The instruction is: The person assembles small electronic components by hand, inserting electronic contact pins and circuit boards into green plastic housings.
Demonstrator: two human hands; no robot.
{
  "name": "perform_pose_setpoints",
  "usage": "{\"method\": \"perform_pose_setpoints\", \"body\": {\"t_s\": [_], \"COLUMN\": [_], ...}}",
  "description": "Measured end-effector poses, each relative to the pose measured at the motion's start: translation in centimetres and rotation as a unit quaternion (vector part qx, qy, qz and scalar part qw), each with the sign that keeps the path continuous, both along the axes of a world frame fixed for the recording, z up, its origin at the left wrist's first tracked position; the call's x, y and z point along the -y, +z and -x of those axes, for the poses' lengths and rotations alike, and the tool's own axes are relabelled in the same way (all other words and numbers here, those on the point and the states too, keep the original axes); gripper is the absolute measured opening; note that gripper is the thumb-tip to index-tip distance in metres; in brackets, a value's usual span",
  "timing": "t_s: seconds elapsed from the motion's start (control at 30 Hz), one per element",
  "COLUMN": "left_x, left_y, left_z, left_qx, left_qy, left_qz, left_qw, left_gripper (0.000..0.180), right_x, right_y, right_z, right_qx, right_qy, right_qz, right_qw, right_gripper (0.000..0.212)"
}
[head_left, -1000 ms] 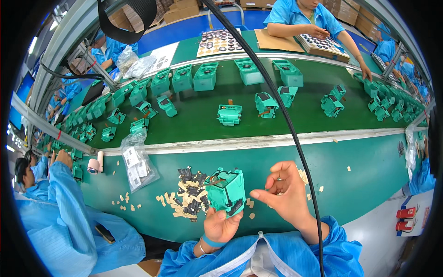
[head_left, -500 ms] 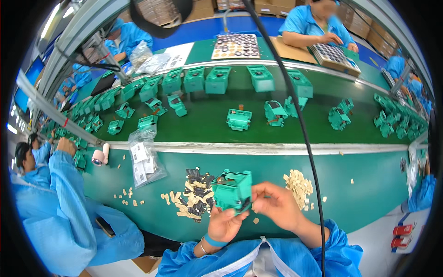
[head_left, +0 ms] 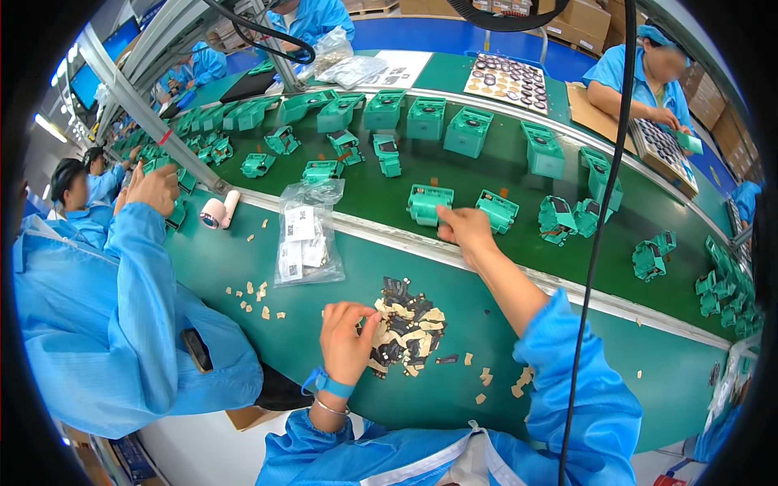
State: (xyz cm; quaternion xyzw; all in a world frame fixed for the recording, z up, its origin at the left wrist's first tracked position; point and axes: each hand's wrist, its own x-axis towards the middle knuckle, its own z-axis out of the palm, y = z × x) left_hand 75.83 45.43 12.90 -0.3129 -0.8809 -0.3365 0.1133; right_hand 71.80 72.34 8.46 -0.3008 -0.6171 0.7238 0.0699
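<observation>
Right hand [head_left: 474, 235] at green housing [head_left: 428, 204], centre; grip I can't tell. Left hand [head_left: 344, 344] loosely spread by strip pile [head_left: 415, 328], lower centre. I'd keep housing level.

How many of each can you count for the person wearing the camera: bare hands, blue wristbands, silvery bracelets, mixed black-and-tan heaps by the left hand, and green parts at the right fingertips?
Bare hands: 2, left hand and right hand
Blue wristband: 1
Silvery bracelet: 1
Black-and-tan heap: 1
Green part: 1
Total: 6

No legible text anywhere.
</observation>
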Motion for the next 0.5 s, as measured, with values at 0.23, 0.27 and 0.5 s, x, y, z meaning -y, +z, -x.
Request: {"method": "perform_pose_setpoints", "body": {"t_s": [0.23, 0.27, 0.5], "left_x": [-2.0, -2.2, -2.5], "left_y": [-2.1, -2.0, -2.6], "left_z": [1.2, 1.3, 2.2], "left_qx": [0.017, 0.024, 0.044], "left_qy": [-0.032, -0.023, -0.076], "left_qz": [0.084, 0.098, 0.087], "left_qw": [0.996, 0.995, 0.992], "left_gripper": [0.023, 0.025, 0.014], "right_x": [3.2, 3.6, 3.9], "right_y": [0.3, 1.4, 3.6], "right_z": [-3.7, -5.8, -13.5], "right_qx": [-0.045, -0.071, -0.059], "right_qy": [-0.026, 0.027, 0.112], "right_qz": [-0.261, -0.227, -0.149], "right_qw": [0.964, 0.971, 0.981], "right_gripper": [0.045, 0.041, 0.028]}}
